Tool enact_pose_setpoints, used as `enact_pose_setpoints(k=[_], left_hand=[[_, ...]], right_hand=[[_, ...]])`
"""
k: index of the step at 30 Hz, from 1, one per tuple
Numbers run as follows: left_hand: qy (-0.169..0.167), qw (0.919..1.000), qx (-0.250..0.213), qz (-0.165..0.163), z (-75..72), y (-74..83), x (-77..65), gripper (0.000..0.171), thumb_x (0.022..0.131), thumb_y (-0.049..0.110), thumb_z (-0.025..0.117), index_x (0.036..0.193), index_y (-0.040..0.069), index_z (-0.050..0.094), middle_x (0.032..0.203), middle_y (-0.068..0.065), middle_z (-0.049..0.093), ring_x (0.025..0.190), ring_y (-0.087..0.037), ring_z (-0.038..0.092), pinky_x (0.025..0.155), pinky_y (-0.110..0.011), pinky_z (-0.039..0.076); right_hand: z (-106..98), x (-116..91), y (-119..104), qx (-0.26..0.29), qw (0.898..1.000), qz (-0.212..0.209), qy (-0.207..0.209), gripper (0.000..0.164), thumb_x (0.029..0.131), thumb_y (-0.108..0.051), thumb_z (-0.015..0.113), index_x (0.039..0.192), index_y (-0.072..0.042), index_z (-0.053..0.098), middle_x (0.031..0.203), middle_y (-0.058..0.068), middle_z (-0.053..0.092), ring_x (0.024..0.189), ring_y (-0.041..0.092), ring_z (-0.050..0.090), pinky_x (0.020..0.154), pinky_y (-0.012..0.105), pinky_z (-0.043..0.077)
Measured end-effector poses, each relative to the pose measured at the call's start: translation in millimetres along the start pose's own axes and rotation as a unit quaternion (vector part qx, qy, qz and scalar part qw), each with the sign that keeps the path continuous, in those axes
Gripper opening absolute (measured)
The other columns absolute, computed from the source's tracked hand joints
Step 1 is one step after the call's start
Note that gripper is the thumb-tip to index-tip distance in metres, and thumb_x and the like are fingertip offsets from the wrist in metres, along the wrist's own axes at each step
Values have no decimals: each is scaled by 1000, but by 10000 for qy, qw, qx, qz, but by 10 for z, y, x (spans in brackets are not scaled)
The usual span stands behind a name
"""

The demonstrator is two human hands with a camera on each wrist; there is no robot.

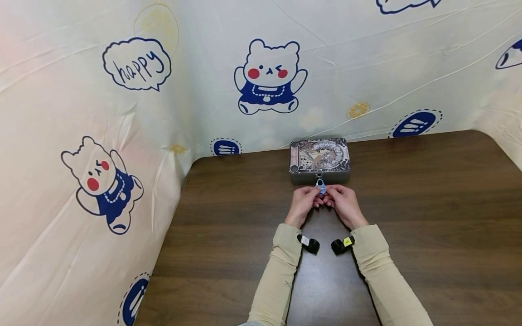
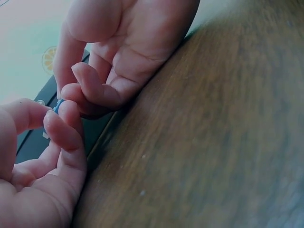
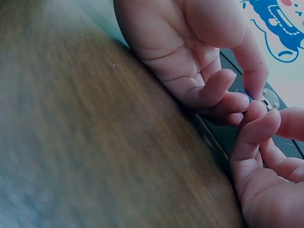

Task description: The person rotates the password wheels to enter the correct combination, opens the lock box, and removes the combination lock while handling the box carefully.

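A small blue padlock (image 1: 321,184) is at the metal clasp (image 1: 319,175) on the front of a rectangular tin box (image 1: 320,155) with an ornate printed lid. From the left side, my left hand (image 1: 303,202) pinches the padlock between thumb and fingers. My right hand (image 1: 345,203) pinches it from the other side, the fingertips of both hands meeting. Fingers cover most of the padlock in the left wrist view, where only a blue sliver (image 2: 58,105) shows. In the right wrist view a round metal plate (image 3: 271,99) of the clasp appears beside the fingertips.
The box stands on a brown wooden table (image 1: 228,226), close to its back edge. Behind and to the left hangs a pale cloth (image 1: 204,68) printed with cartoon bears. Black wrist cameras (image 1: 312,246) sit at the inner side of both sleeves.
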State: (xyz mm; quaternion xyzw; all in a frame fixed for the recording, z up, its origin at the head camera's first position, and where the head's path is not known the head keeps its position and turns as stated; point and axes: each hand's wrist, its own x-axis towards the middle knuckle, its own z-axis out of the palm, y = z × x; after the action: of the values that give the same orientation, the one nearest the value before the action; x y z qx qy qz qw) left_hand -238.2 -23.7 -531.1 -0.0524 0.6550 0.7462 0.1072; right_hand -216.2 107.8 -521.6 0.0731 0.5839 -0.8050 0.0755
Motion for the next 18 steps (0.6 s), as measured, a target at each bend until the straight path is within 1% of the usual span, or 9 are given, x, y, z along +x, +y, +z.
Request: enact_pose_setpoints(k=[5, 9, 12, 18], left_hand=[[-27, 9999, -113, -92, -10, 0, 0, 18, 92, 9, 60, 92, -6, 67, 61, 2, 62, 49, -4, 57, 44, -15, 44], [52, 9992, -276, -285, -13, 2, 3, 23, 95, 17, 58, 88, -4, 67, 59, 0, 62, 47, -5, 56, 43, -15, 44], [92, 9989, -300, -360, -10, 7, 5, 28, 96, 21, 58, 84, -2, 67, 58, 0, 61, 46, -6, 56, 42, -16, 43], [81, 9996, -162, -237, -8, 32, -21, 28, 94, 21, 60, 80, -3, 67, 58, 0, 61, 44, -6, 55, 41, -16, 42]], right_hand=[[-1, -6, -4, -8, 10000, 8, 0, 23, 99, -3, 44, 113, 14, 50, 72, -5, 61, 61, 2, 57, 56, 13, 49], [-6, -13, -6, -35, 10000, 12, 0, 26, 99, -4, 45, 115, 15, 49, 73, -4, 61, 62, 2, 57, 57, 14, 50], [-6, -19, -6, -34, 10000, -23, -7, 26, 99, -4, 45, 115, 15, 49, 73, -5, 61, 62, 3, 57, 57, 14, 50], [-11, -21, -5, -38, 10000, -65, -12, 25, 99, -3, 44, 115, 15, 50, 72, -5, 61, 62, 3, 57, 57, 14, 49]])
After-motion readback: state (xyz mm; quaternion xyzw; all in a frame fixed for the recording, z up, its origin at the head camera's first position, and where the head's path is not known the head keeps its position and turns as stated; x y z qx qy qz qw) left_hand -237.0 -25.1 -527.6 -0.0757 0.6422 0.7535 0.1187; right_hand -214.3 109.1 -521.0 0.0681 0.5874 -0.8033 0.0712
